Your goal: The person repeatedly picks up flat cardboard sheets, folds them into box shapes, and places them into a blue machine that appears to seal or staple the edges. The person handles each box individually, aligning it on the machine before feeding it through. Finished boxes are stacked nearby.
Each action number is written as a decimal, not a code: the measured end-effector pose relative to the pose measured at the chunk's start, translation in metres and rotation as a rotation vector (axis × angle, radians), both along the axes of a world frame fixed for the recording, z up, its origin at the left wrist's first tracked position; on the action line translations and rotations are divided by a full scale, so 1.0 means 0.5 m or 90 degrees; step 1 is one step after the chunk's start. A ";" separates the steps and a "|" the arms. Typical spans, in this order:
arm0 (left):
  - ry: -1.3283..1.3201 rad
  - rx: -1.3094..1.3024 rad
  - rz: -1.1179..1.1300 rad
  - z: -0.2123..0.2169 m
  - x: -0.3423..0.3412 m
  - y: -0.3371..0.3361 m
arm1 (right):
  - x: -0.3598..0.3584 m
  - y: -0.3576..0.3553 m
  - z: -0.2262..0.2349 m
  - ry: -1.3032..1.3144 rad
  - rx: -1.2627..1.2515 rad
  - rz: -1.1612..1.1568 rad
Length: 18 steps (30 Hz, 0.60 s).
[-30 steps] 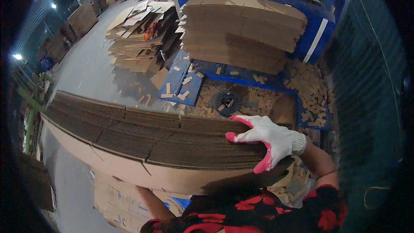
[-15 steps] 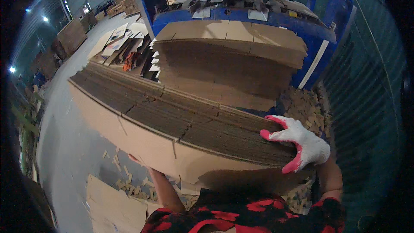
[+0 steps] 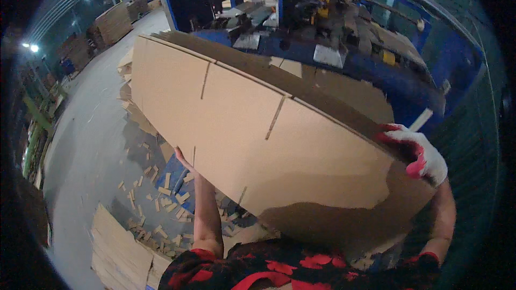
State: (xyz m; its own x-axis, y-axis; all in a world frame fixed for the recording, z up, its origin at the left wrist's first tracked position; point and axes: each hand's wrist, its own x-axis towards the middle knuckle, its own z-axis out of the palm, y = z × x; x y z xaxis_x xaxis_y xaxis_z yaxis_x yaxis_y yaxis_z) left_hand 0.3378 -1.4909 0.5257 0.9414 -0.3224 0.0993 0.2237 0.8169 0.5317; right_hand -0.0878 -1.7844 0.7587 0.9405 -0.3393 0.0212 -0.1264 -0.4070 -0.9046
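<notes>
Bundle (image 3: 242, 123) across mid-frame, machine (image 3: 293, 48) behind, upper right

The left hand (image 3: 187, 164) is at the bundle's lower-left edge, the right hand (image 3: 424, 156) at its right end. Scraps (image 3: 166, 202) lie on the floor (image 3: 88, 150), lower left, beside sheets (image 3: 118, 249); stacks (image 3: 113, 24) stand upper left.

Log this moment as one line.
left hand: at lower edge of cardboard stack; right hand: gloved, on its right end; pose: tilted, broad face toward wearer; behind: blue machine

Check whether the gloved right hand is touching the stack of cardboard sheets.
Touching. The head view shows the right hand gripping the right end of the cardboard stack, red-coated thumb against its front face.
</notes>
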 end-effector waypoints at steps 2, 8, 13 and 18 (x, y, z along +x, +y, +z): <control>-0.005 0.017 0.014 0.041 -0.030 -0.102 | 0.026 -0.160 0.041 0.020 -0.095 0.097; 0.103 -0.016 -0.082 0.121 -0.017 -0.371 | 0.152 -0.590 0.123 0.155 -0.071 0.034; 0.130 0.329 0.003 0.142 0.024 -0.544 | 0.291 -0.624 -0.046 0.200 -0.368 -0.017; 0.237 0.401 -0.024 0.155 0.025 -0.542 | 0.378 -0.629 -0.002 0.413 -0.482 -0.061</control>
